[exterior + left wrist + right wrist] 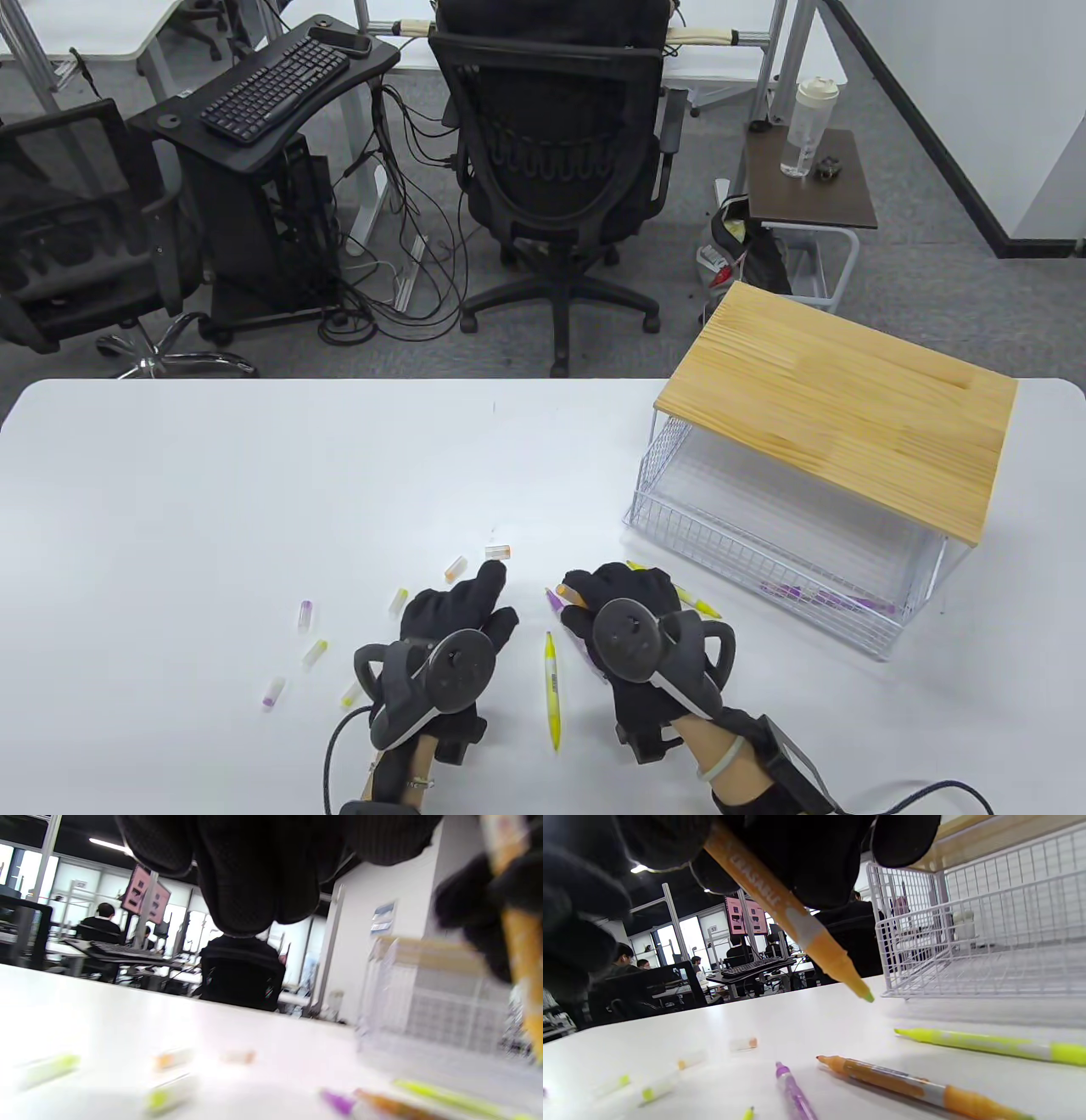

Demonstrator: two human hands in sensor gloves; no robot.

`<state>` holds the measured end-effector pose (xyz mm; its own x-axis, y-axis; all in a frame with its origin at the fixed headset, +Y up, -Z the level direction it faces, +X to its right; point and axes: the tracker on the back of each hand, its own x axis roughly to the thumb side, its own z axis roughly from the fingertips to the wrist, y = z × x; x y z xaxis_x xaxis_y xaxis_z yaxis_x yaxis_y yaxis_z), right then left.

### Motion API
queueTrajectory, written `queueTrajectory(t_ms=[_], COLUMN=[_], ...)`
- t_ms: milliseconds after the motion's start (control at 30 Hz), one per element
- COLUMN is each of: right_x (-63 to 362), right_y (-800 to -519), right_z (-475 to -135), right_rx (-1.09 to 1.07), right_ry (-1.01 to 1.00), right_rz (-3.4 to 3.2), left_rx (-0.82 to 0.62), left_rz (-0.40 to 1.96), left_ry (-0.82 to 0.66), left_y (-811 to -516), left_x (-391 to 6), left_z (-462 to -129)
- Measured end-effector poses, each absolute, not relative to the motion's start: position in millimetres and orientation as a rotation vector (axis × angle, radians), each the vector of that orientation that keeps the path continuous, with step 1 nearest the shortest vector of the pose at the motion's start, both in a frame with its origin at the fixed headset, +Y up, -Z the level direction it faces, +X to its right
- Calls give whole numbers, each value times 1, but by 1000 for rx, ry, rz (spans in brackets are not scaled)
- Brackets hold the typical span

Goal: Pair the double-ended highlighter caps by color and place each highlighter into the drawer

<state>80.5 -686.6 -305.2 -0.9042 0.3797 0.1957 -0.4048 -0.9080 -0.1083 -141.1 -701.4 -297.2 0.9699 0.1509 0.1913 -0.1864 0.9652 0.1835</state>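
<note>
My right hand [579,596] grips an orange highlighter [780,908] with its tip bare, tilted down over the table. My left hand [501,592] lies open beside it, its index finger stretched toward a clear cap with an orange end [496,552]; a second orange cap [456,567] lies just left of it. Between the hands lies a yellow highlighter [551,689]. Under the right hand lie another orange highlighter [903,1082], a purple one [793,1090] and a yellow one [984,1043]. The wire drawer [747,552] stands pulled out at the right, with purple highlighters [814,598] inside.
Several loose yellow and purple caps lie left of my left hand, among them a purple cap [305,615] and a yellow cap [315,652]. A wooden top [840,407] covers the drawer frame. An office chair [551,170] stands beyond the table's far edge.
</note>
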Motion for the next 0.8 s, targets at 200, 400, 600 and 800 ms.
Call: queueTrajectory(t_ms=[200, 400, 600, 800], right_x=[88, 89, 88, 89], right_y=[-674, -664, -664, -664], right_z=[-300, -291, -290, -290], right_rx=[243, 292, 317, 314], right_ry=[-250, -292, -264, -268], right_rz=[2640, 2607, 2584, 2573], left_rx=[-27, -155, -253, -229], left_rz=[87, -182, -226, -347], left_ry=[-56, 29, 78, 67], left_y=[-729, -754, -769, -776], left_x=[-139, -128, -130, -118], left_z=[-319, -332, -339, -338])
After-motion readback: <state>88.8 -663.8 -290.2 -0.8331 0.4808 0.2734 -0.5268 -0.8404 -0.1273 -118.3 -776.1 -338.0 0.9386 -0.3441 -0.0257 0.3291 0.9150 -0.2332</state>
